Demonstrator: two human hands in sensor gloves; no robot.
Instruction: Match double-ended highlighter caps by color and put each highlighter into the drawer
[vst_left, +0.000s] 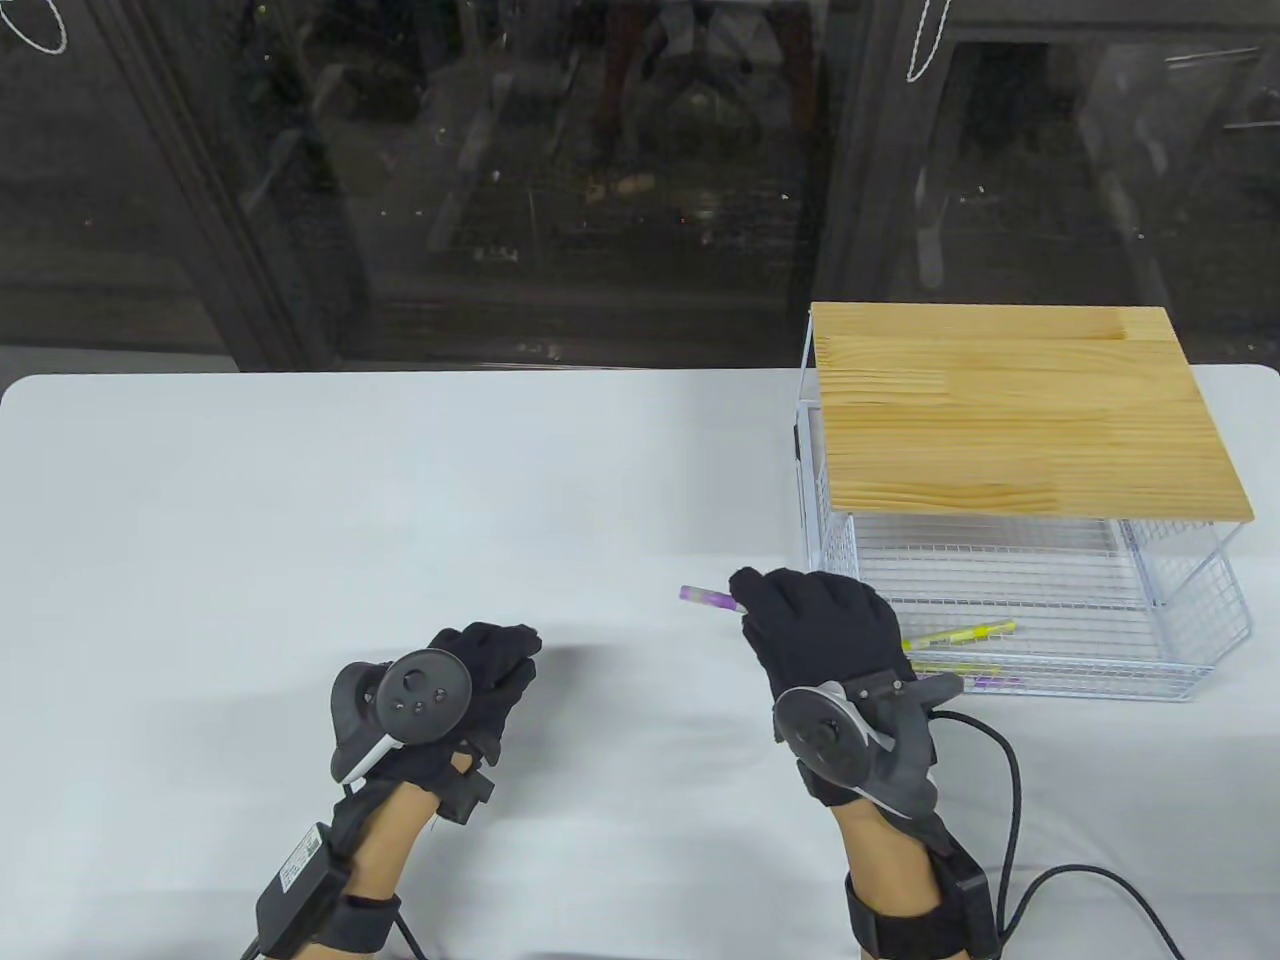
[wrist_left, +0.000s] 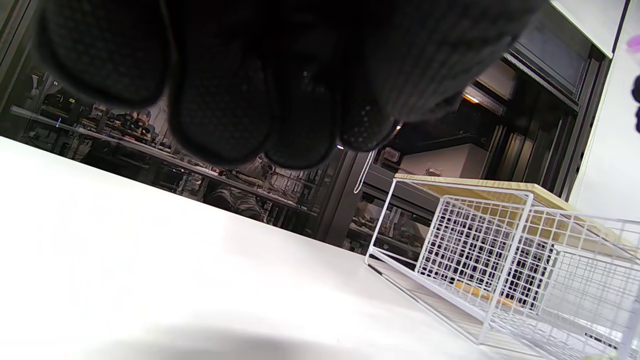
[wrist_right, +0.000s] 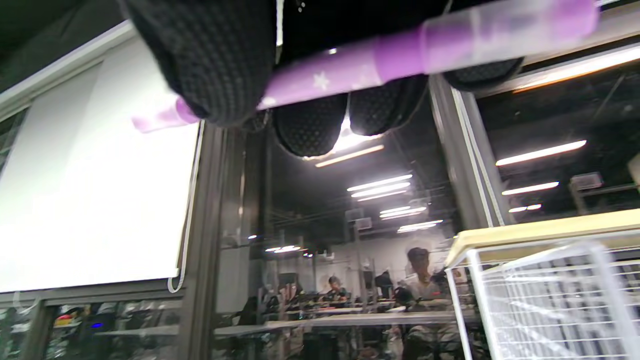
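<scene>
The gloved right hand (vst_left: 815, 625) pinches a slim purple plastic highlighter (vst_left: 710, 599) mid-barrel above the white desk (vst_left: 300, 500), just beside the white wire drawer (vst_left: 1180, 640); light, stiff, slick, it probably wants that central grip, while the left hand (vst_left: 470, 670) hangs relaxed, empty.

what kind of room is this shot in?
Probably a lab or workshop data-collection station. A white table stands against a glass partition; behind it are ceiling strip lights and people at cluttered workbenches.

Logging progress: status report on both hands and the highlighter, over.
Right hand grips purple highlighter. Left hand empty. Drawer open, path clear.
</scene>
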